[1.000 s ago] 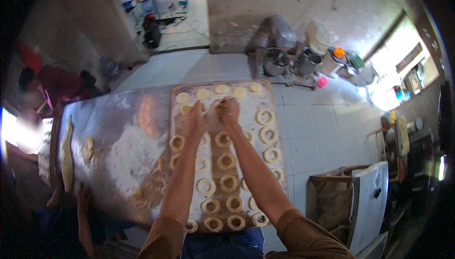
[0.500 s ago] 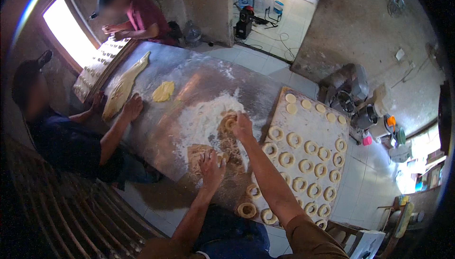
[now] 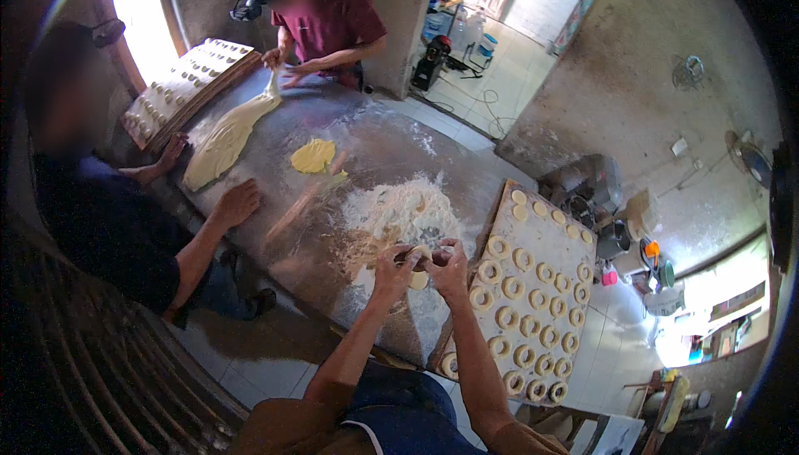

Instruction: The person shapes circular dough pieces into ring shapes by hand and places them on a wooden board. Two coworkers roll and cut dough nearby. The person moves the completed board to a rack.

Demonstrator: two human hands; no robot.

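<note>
My left hand and my right hand meet over the worktable, fingers closed on a pale piece of dough whose exact shape is partly hidden by them. Just beyond lies a loose pile of white flour on the metal tabletop. Right of my hands is a floured board bearing several dough rings and, along its far edge, several small round dough discs.
A co-worker in maroon grips the end of a long dough slab; another in dark clothing leans at the left. A flat yellow lump, a tray of small pieces, a doorway, and buckets are also in view.
The view has swung left, showing both co-workers. My hands have left the board for the flour area and now come together on dough. The co-worker in maroon now lifts the slab's end.
</note>
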